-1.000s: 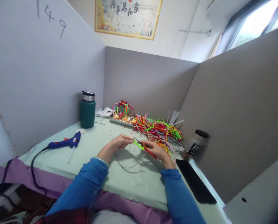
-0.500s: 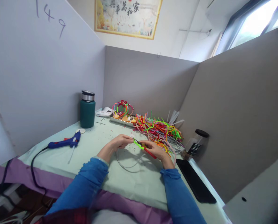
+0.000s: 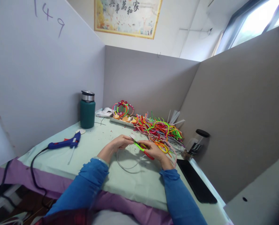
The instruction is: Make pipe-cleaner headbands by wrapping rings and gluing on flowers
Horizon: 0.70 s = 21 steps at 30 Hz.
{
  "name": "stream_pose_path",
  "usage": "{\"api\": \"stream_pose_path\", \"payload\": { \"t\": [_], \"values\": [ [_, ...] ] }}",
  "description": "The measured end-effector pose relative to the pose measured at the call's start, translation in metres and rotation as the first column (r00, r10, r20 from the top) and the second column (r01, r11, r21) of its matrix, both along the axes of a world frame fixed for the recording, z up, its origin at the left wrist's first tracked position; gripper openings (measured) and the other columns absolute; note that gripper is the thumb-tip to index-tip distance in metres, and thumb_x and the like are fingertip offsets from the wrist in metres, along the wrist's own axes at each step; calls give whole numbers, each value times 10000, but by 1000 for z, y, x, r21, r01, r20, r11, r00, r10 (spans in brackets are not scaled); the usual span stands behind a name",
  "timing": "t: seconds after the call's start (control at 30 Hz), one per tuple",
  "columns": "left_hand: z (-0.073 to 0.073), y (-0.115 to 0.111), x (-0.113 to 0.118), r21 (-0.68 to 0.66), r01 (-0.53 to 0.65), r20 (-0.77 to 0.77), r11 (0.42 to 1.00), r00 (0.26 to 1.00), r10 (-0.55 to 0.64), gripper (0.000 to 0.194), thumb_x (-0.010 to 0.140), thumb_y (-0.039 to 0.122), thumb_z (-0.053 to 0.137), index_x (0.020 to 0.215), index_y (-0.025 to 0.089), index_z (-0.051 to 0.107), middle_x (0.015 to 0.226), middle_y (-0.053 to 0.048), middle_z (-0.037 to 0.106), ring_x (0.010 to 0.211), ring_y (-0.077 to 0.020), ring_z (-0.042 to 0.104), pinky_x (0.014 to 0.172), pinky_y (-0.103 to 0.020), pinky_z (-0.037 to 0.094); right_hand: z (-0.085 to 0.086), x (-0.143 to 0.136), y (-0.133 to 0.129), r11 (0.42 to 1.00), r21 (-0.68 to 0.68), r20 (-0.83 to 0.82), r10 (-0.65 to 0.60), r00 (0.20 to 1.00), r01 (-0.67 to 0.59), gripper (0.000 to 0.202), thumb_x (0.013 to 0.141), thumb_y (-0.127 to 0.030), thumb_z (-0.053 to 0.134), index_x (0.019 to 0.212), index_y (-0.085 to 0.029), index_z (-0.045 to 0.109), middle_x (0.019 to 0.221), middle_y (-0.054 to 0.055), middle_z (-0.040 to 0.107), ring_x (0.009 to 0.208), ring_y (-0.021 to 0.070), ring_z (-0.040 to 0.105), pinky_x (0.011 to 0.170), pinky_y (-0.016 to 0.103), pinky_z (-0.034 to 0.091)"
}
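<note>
My left hand (image 3: 121, 142) is closed, its fingertips pinching one end of a thin grey hoop (image 3: 128, 171), which looks like a headband. A bright green pipe cleaner (image 3: 138, 146) runs between my two hands, close to the left fingertips. In my right hand (image 3: 155, 150) is a pair of scissors (image 3: 149, 155) with red handles. Their dark blades point left, towards the left fingertips and alongside the green pipe cleaner. Whether the blades touch it I cannot tell. The hoop curves below both hands, over the pale green tablecloth (image 3: 130, 190).
Behind my hands lies a heap of coloured pipe cleaners (image 3: 160, 128), with a metal tray (image 3: 122, 121) of small parts and wrapped hoops beside it. Leftward are a green bottle (image 3: 87, 111) and a blue glue gun (image 3: 64, 143). A black phone-like slab (image 3: 196, 181) and clear jar (image 3: 196, 143) are right.
The scissors have turned slightly in my right hand, and their red handles sit a little further left. My left hand has hardly moved.
</note>
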<state>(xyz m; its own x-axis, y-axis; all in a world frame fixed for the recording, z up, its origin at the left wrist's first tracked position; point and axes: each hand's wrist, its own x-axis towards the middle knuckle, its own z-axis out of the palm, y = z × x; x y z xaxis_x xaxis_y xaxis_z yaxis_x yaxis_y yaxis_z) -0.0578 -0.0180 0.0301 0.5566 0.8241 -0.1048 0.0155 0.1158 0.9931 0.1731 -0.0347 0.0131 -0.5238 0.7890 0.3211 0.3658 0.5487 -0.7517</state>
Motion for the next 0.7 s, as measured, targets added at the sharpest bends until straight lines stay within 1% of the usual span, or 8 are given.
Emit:
{"api": "stream_pose_path", "payload": {
  "t": [0.3, 0.43, 0.7],
  "values": [
    [-2, 2, 0, 11, 6, 6, 1000, 1000, -6, 428, 580, 394, 774, 882, 108, 673, 429, 110, 200, 399, -36, 112, 438, -263, 27, -10, 2, 6, 1000, -5, -28, 6, 1000, -6, 447, 728, -176, 614, 1173, -215, 622, 1194, 71, 617, 1110, 246, 555, 992, 400, 393],
    [-2, 2, 0, 11, -4, 5, 1000, 1000, 4, 411, 575, 390, 777, 858, 109, 678, 423, 109, 208, 394, -34, 118, 433, -258, 29, -6, 0, 3, 1000, -15, -24, -2, 1000, 1, 419, 735, -190, 604, 1153, -202, 635, 1164, 79, 630, 1090, 247, 564, 973, 398, 408],
    [-3, 4, -1, -6, -16, 17, 1000, 1000, 16, 432, 578, 386, 778, 897, 113, 678, 423, 113, 206, 386, -31, 113, 429, -255, 27, 0, -3, -4, 999, 12, -10, -36, 999, 36, 388, 747, -212, 594, 1131, -189, 643, 1130, 81, 646, 1052, 233, 577, 941, 373, 417]
  ]
}}
